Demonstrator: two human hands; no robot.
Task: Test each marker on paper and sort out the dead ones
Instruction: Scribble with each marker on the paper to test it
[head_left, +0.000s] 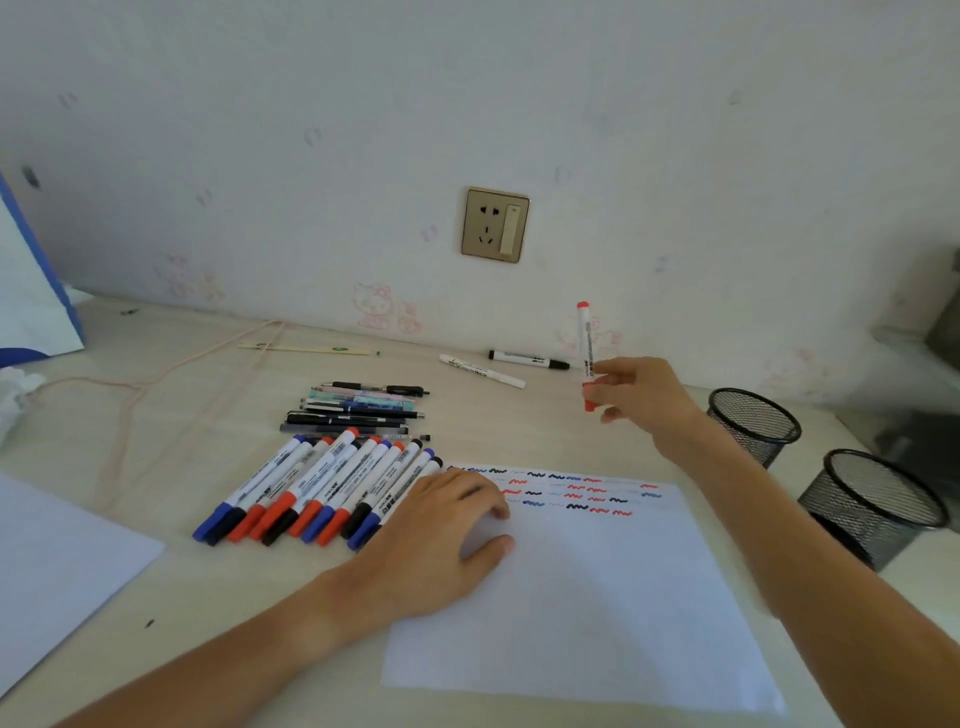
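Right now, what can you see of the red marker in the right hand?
The red marker has a white barrel with print, a red cap at the bottom and a red end on top. It looks plastic and is capped. It stands nearly upright above the desk near the wall, pinched low on the barrel by the right hand. Nothing else touches it.

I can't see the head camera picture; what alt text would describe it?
A person's right hand holds a red-capped marker upright above a desk while the left hand rests on a paper sheet bearing red, blue and black test squiggles. A row of markers lies beside it.
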